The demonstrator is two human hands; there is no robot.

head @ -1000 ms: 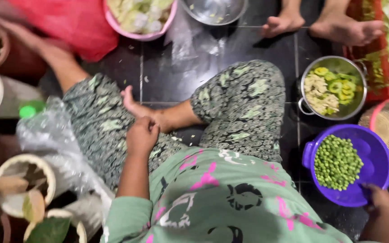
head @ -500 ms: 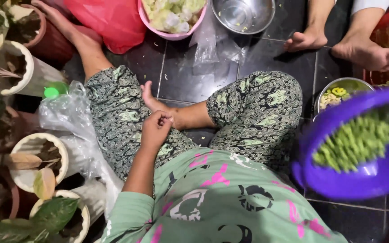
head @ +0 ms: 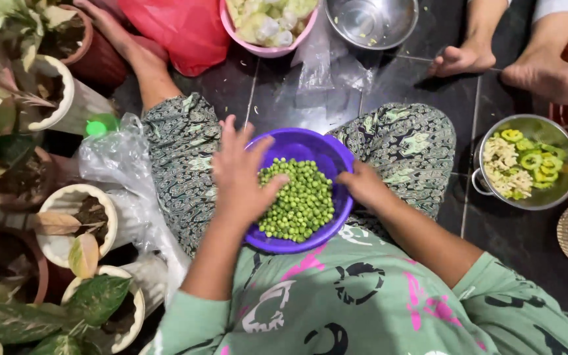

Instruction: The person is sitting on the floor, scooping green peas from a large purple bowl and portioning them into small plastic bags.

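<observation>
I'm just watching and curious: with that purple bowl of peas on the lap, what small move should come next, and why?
Probably settle the purple bowl level on the lap. The left hand lies over its near rim and the peas, the right hand grips the opposite rim, and the bowl rests only on the crossed legs, so it could tip.

a single head-worn view is given, aimed almost straight down from close above the seated person's lap. a purple bowl (head: 300, 190) is centred and near; the tiled floor (head: 527, 243) and plant pots (head: 73, 223) are caught at the edges.
</observation>
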